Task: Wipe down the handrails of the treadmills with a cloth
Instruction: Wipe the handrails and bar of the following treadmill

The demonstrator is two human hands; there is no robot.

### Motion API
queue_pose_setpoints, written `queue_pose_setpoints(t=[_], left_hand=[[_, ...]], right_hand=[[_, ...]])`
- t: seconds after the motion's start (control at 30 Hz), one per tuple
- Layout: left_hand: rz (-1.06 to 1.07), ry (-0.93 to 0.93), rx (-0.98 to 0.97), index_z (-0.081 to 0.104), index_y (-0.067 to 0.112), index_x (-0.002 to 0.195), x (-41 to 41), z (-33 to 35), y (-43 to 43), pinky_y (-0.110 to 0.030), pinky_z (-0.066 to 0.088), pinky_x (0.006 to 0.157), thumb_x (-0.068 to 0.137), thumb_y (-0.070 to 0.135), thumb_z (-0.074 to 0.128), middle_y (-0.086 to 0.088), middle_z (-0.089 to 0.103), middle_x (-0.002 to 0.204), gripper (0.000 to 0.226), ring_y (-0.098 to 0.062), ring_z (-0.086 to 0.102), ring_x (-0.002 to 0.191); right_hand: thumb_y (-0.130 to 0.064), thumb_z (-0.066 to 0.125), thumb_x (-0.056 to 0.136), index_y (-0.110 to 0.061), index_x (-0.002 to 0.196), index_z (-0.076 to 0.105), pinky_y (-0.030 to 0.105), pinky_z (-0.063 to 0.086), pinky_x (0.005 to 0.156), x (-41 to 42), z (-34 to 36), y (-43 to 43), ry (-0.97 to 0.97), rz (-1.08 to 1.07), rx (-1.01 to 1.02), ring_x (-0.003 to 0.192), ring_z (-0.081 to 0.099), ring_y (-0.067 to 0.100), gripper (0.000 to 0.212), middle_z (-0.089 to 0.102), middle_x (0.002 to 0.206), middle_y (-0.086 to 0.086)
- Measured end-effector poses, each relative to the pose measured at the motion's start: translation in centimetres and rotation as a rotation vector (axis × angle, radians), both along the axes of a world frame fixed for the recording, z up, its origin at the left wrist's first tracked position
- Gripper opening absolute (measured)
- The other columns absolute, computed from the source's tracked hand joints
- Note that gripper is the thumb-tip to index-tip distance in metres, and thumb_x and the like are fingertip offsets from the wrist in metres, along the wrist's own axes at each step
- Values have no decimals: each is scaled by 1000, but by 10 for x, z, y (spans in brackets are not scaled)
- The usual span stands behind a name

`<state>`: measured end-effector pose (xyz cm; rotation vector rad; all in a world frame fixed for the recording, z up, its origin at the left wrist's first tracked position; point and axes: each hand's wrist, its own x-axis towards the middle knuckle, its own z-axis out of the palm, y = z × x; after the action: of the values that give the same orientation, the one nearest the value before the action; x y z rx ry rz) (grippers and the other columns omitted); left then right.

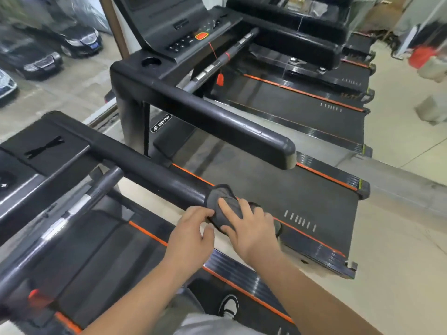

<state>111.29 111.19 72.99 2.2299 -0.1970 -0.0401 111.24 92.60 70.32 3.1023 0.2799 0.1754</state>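
A dark grey cloth (223, 201) is wrapped over the free end of the near treadmill's black right handrail (154, 175). My right hand (251, 226) presses down on the cloth with fingers spread over it. My left hand (193, 228) pinches the cloth's near edge from the left. The end of the rail is hidden under cloth and hands. A second treadmill's black handrail (217, 117) runs parallel just beyond, bare.
A silver-and-black crossbar (72, 211) runs at the lower left. The second treadmill's console (183, 32) carries a red safety clip on a cord (220, 78). More treadmills line up behind. A window at the left shows parked cars (36, 59). My shoe (229, 305) stands on the near deck.
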Motion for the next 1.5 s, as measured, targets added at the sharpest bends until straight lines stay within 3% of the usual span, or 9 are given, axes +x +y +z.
queue_pose_setpoints(t=[0.33, 0.5, 0.63, 0.8, 1.0, 1.17, 1.27, 1.37, 1.5], left_hand=[[-125, -88, 16, 68, 26, 106, 3, -4, -49, -37, 56, 74, 89, 18, 55, 17, 58, 99, 22, -4, 61, 83], [-124, -54, 20, 68, 24, 110, -2, -8, -39, -34, 55, 75, 91, 14, 57, 18, 59, 100, 24, -5, 61, 84], [-121, -18, 29, 70, 24, 111, -3, -7, -37, -27, 55, 77, 93, 7, 61, 20, 60, 103, 26, -3, 63, 90], [-173, 1, -9, 69, 25, 111, -12, -3, -44, -36, 57, 75, 93, 14, 57, 17, 61, 104, 25, -9, 64, 90], [-206, -24, -20, 66, 29, 112, -28, -11, -49, -40, 58, 75, 92, 16, 56, 20, 61, 109, 26, -6, 64, 90], [-197, -26, -40, 68, 26, 113, -28, 0, -42, -37, 57, 76, 94, 9, 59, 18, 62, 110, 27, -8, 65, 91], [-145, -4, -45, 69, 26, 111, -25, 3, -36, -32, 56, 76, 95, 2, 62, 19, 62, 109, 30, -10, 64, 90], [-116, 28, -61, 69, 28, 111, -24, 5, -32, -26, 54, 76, 95, 1, 62, 20, 62, 108, 32, -10, 63, 89], [-105, 65, -98, 70, 27, 110, -28, 3, -19, -30, 56, 77, 94, -2, 62, 19, 63, 108, 34, -15, 65, 92]], right_hand=[[-55, 37, 104, -34, 148, 51, 45, 38, 114, -56, -25, -23, -78, -358, 697, 134, 44, 32, 50, 42, 151, 14], [-48, 57, 101, -32, 100, 72, 22, 47, 88, -24, -6, -48, 229, -570, 1199, 101, 63, 1, 22, 70, 99, -14], [-53, 68, 93, -21, 87, 79, 10, 47, 54, 3, 21, -68, 691, -824, 1436, 66, 70, -3, 35, 75, 78, -16], [-61, 46, 101, -27, 88, 69, 32, 48, 83, -21, 13, -49, 444, -918, 1454, 87, 65, 5, 43, 69, 88, -13], [-65, 23, 95, -16, 158, 31, 48, 26, 121, -66, -24, 12, 74, -867, 1100, 149, 26, 31, 80, 27, 163, 15], [-67, 42, 92, -26, 127, 63, 48, 42, 110, -46, -23, -10, 5, -821, 1187, 126, 53, 23, 58, 61, 133, 3], [-58, 55, 94, -19, 87, 70, 39, 56, 81, -12, 1, -47, 339, -870, 1344, 85, 68, 23, 43, 72, 87, 0], [-46, 65, 95, -20, 99, 72, 25, 47, 64, 14, 23, -69, 767, -892, 1360, 73, 60, 6, 27, 70, 93, -4], [-48, 59, 98, -14, 97, 73, 33, 41, 81, 18, 19, -61, 683, -888, 1258, 77, 60, 10, 37, 72, 108, 5]])
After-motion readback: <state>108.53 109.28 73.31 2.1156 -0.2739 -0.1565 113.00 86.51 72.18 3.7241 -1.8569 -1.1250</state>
